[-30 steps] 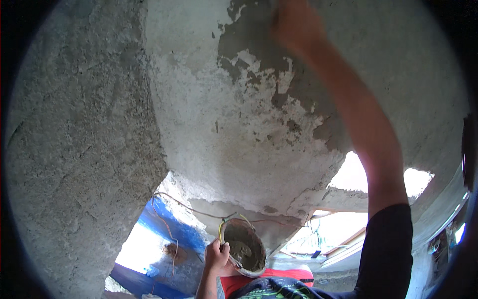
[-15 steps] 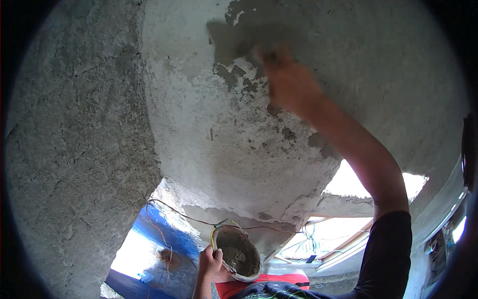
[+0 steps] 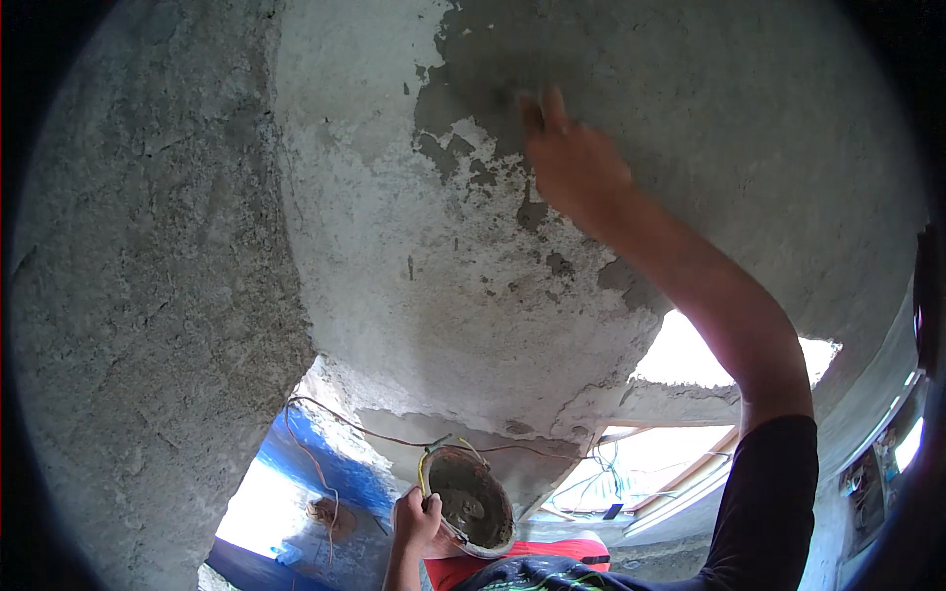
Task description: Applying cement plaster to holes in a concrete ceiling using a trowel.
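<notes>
Clock positions read on the full view. Left hand [image 3: 417, 519] just past 6 o'clock, closed at the near-left edge of a bucket [image 3: 493, 551]; its fingers curl around the rim, thumb uppermost. Bucket sits at 6 o'clock, mouth facing up, grey wet mortar [image 3: 475, 514] inside; a yellow cord-like strip [image 3: 422, 473] rises at its left edge. Right hand [image 3: 576, 163] at 1 o'clock, raised against the plastered surface [image 3: 424, 325]; fingers [image 3: 555, 106] partly extended, tips blurred over dark plaster, so cannot tell how far they open or whether they grip a tool. Darker, smoother patch [image 3: 463, 94] at 12 o'clock, ragged lower edge just left of and below that hand. Black sleeve [image 3: 764, 502] at 4 o'clock. Rough grey face [image 3: 158, 295] at 9. Thin wire [image 3: 379, 433] crosses near the bucket; blue-painted surface [image 3: 340, 448] past 7; bright framed opening [image 3: 650, 468] between 4 and 5
</notes>
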`<state>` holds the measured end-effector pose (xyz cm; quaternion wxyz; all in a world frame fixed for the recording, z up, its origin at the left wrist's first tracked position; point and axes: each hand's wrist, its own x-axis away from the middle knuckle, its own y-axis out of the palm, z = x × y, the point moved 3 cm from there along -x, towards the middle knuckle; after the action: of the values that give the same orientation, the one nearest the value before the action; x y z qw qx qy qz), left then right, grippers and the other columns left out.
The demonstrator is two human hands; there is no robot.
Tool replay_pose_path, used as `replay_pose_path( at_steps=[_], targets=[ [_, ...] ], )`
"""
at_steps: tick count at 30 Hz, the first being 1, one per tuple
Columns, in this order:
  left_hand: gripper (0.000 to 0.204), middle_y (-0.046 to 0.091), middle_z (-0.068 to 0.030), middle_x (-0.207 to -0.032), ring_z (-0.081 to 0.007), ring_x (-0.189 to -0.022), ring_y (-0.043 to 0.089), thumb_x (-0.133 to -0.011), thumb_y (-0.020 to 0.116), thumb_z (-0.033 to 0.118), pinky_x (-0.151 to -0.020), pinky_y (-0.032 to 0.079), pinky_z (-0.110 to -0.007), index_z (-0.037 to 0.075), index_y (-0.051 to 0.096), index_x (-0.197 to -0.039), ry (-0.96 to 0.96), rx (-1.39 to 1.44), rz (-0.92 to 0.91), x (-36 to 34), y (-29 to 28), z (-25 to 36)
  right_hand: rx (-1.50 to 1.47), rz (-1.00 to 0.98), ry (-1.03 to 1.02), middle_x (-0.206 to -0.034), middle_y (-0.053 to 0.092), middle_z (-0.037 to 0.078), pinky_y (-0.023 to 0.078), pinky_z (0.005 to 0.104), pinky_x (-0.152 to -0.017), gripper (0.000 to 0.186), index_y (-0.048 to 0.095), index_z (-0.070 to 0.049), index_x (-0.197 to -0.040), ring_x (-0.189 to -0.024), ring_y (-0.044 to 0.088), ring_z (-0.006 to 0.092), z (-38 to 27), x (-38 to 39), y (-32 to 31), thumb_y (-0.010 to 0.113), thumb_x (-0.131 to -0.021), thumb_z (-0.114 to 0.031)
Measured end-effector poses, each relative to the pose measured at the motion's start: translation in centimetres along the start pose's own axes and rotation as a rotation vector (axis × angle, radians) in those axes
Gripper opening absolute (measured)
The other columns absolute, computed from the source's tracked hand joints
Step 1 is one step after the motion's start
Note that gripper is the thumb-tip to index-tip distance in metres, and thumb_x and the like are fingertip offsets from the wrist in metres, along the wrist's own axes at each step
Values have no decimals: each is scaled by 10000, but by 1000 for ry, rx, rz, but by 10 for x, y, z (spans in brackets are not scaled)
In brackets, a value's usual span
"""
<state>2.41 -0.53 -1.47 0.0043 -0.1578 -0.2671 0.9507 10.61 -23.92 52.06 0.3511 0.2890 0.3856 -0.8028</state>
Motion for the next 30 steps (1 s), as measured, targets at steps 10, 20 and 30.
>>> replay_pose_path(
  at_steps=[10,20,30],
  targets=[
    [291,629,-241,-677,-446,-671,667,-909,668,215,-587,488,-499,-28,581,-774,-40,58,-24,6,-11,22,-170,343,109,-1394,476,310,634,510,-717,734,420,-70,-1500,-917,719,475,49,-62,-2,707,-824,-58],
    [257,636,-241,-668,-438,-653,675,-904,668,197,-577,492,-493,-29,595,-806,19,22,14,14,-9,3,-226,12,-14,-1403,465,355,644,500,-726,720,415,-21,-1537,-874,739,437,-19,92,40,659,-859,-40],
    [295,625,-238,-672,-441,-660,658,-904,683,234,-591,484,-507,-29,597,-802,-45,79,-20,6,-11,21,-141,-38,208,-1424,530,311,580,452,-917,547,470,30,-1469,-1140,667,402,44,-75,-43,617,-950,-65]
  ],
)
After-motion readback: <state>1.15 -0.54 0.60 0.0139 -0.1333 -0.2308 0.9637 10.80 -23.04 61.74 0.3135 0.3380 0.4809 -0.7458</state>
